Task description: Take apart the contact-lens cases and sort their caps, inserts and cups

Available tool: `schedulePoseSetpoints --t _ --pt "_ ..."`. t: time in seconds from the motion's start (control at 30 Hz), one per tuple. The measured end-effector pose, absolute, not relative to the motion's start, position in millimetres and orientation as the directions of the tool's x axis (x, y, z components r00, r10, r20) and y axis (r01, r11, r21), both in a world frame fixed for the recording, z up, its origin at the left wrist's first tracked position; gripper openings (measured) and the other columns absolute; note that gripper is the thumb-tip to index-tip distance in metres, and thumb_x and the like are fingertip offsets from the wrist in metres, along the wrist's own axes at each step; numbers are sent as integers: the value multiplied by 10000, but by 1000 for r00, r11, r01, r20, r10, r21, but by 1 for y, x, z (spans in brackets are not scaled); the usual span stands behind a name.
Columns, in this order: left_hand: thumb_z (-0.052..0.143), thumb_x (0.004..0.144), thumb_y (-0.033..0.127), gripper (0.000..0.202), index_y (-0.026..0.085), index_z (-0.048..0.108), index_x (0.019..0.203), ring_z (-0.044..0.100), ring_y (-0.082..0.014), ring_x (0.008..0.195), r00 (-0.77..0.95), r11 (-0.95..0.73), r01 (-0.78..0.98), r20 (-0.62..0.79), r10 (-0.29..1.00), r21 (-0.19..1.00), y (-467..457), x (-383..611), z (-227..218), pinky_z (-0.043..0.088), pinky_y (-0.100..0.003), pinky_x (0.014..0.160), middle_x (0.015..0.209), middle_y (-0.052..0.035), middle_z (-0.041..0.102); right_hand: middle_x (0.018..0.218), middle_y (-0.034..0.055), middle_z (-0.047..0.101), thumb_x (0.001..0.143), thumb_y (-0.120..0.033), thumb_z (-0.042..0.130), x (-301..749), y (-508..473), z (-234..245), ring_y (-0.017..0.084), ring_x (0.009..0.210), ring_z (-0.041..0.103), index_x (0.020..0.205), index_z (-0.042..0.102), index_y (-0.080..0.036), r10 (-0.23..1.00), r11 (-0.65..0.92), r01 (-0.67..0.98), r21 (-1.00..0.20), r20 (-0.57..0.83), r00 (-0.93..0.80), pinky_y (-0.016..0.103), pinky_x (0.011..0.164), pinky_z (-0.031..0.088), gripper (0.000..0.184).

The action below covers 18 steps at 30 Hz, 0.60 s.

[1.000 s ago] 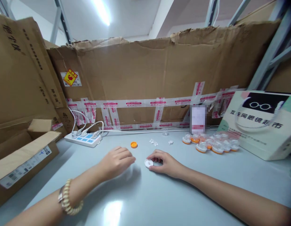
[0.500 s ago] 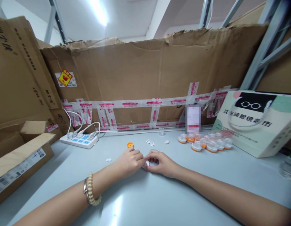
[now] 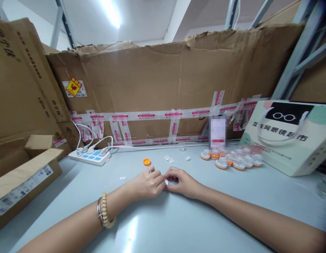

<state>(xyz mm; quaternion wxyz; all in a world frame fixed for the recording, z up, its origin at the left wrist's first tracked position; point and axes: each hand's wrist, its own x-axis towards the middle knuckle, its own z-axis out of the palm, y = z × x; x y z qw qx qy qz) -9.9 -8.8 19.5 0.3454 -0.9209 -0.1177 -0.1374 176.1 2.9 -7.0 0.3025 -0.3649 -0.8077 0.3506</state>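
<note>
My right hand (image 3: 180,181) is closed, thumb and fingers pinching a small white piece (image 3: 166,182) whose kind I cannot make out. Against it presses my left hand (image 3: 149,181), its fingers curled at the same spot; what its fingertips hold is hidden behind the knuckles. Just beyond the left hand lies an orange round cap (image 3: 147,162) on the table. Two tiny white discs (image 3: 122,178) rest left of that hand. Farther back are small white cut-out parts (image 3: 169,159) and another such part (image 3: 188,159).
Several clear round cases with orange bases (image 3: 238,163) cluster at the right, before a phone-like blurred rectangle (image 3: 217,133). A paper bag (image 3: 284,151) stands beyond them. At left are a power strip (image 3: 90,157) and an open carton (image 3: 51,172). Cardboard (image 3: 147,80) walls the back.
My left hand has shifted slightly right and down, uncovering more of the orange cap. Less of the white piece shows between the hands. The view has turned slightly.
</note>
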Motion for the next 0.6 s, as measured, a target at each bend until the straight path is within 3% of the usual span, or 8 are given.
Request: schedulePoseSetpoints --t 0.23,0.43,0.53,0.6 --pt "444 856 99 174 134 505 697 455 -146 611 926 -768 329 346 149 -550 -5 -10 17 297 -315 619 645 -24 530 752 13 534 652 -239 670 176 2 -6 135 702 508 799 671 -167 809 475 386 -791 219 -545 254 654 438 164" --pt "470 830 148 147 159 521 693 505 -136 636 807 -772 524 501 314 -360 8 -22 18 295 -285 613 646 -6 580 770 17 539 652 -266 675 176 0 -3 137 715 511 851 681 -171 813 466 420 -779 189 -551 254 667 422 220" --pt "459 825 140 124 170 559 757 532 -133 658 739 -719 618 546 394 -318 11 -56 41 297 -273 602 690 -1 619 810 26 552 652 -258 675 176 -1 -2 141 740 517 876 675 -172 815 456 425 -782 176 -552 259 689 421 240" --pt "444 832 147 147 168 570 758 533 -131 648 745 -689 639 502 440 -343 10 -90 55 315 -262 601 686 -5 622 823 28 555 654 -256 670 177 -1 -2 142 745 518 875 670 -174 816 454 430 -780 171 -552 261 692 421 236"
